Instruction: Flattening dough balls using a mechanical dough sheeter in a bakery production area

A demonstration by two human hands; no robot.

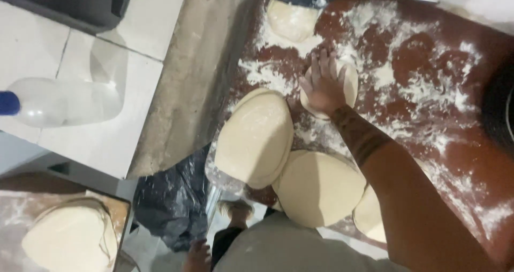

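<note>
The view looks down past the person's pale shirt (278, 248) at a red-brown table (471, 159) dusted with flour (428, 84). Nearest the body, at the table's near edge, lie flat rounds of dough: one large round (318, 186) in the middle, a smaller one (369, 218) to its right, partly hidden under the forearm, and a stack of rounds (257, 138) to its left, hanging over the table's edge.

Beyond those rounds, toward the middle of the table, the right hand (324, 84) lies open, palm down, fingers spread, pressing flat on a small dough disc (349, 84). The disc sits on the floured table, just right of the stack and well short of the far edge. The forearm bears a dark banded tattoo. The left hand is not in view.

Farther on, near the table's far edge, another lump of dough (292, 20) rests against a dark bag.

Left of the table, below its edge, a dark plastic bag (168, 197) lies on the floor beside a foot in a sandal (235, 210). Farther left, a second board carries more dough (69, 240), and a clear plastic bottle (64, 100) with a blue cap lies on white tiles.
</note>
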